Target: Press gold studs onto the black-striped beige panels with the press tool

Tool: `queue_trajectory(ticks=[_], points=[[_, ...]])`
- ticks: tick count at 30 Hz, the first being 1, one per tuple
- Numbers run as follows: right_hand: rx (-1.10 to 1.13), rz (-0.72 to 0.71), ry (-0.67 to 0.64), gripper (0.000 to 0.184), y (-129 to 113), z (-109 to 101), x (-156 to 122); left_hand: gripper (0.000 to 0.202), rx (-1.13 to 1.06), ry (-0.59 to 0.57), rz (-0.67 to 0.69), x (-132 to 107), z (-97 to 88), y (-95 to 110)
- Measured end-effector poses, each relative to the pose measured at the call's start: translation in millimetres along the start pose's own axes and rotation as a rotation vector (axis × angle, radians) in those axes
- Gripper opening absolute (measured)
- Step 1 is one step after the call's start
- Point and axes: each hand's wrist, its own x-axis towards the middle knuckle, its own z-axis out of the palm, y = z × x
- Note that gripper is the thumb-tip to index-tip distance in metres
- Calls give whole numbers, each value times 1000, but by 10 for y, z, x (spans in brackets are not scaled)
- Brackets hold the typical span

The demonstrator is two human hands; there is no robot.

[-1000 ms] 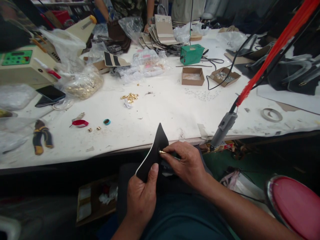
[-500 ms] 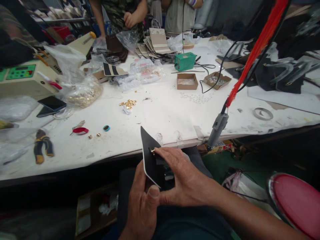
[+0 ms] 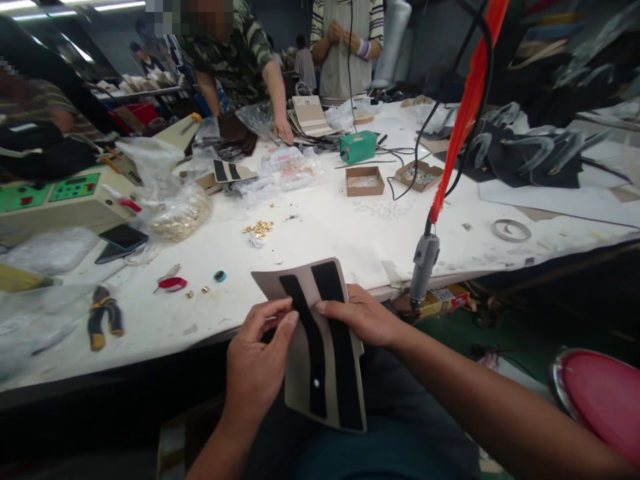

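A beige leather-like panel with two black strips stands tilted above my lap, its striped face towards me. My right hand grips its right edge, thumb on the striped face and the other fingers behind. At the left strip, the thumb and forefinger of my left hand come together in a pinch; whatever lies between them is too small to make out. Low on that strip shows a small shiny metal stud. The panel's far side, where gold hardware showed earlier, is hidden.
Gold metal pieces lie on the white table, with pliers at the left. A grey hand tool hangs from a red cord at the right. Cardboard boxes and a green unit stand farther back. Co-workers stand across the table.
The panel has been turned, its black face with the gold fitting now away and its striped face towards me. My right hand has shifted to the right edge, my left hand to the left strip.
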Motion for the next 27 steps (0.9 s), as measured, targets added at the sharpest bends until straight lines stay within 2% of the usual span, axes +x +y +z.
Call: queue_trajectory(ticks=[4,7,9,10,13,18,23,27], points=[[146,147,31,35,-47,-87,84,45,-9,62,15,326,15,8],[240,225,60,38,-33,-147,131,78,-193,64,10,455,76,41],[288,275,77,36,-4,-191,163,94,-354,-25,-66,513,123,75],[311,295,85,35,13,-210,177,94,-423,-96,-109,541,142,91],[377,348,118,29,60,-241,213,74,-520,-283,-196,634,168,114],[456,454,183,26,137,-216,247,63,-501,-435,-344,796,151,59],[497,480,211,29,200,-202,268,61,-510,-506,-413,901,144,-50],[504,494,194,29,217,-209,293,62,-580,-516,-483,897,160,-141]])
